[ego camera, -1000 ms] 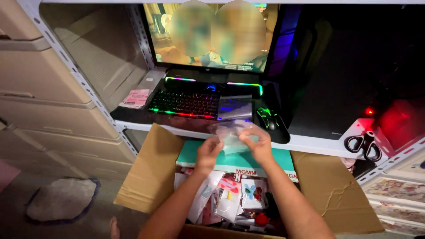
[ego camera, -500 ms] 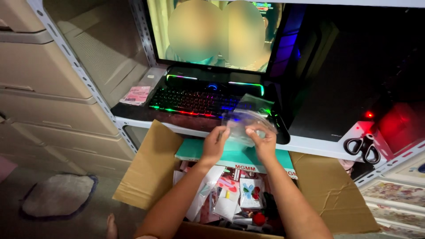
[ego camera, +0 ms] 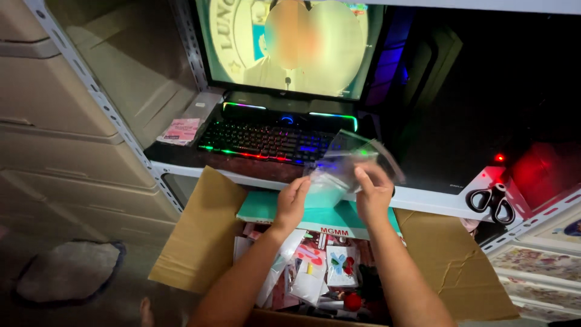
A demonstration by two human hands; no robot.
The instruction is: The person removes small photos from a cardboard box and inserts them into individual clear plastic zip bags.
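Both hands, left hand at 9 o'clock & right hand at 3, pinched a clear plastic bag above the cardboard box, w/ keyboard at 12; apparently mid-separating it, needing steady fingertip pull.

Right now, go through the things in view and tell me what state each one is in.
clear plastic bag: held up by left hand and right hand
cardboard box: flaps open, packets inside
monitor: on
keyboard: backlit
scissors: closed, on the shelf
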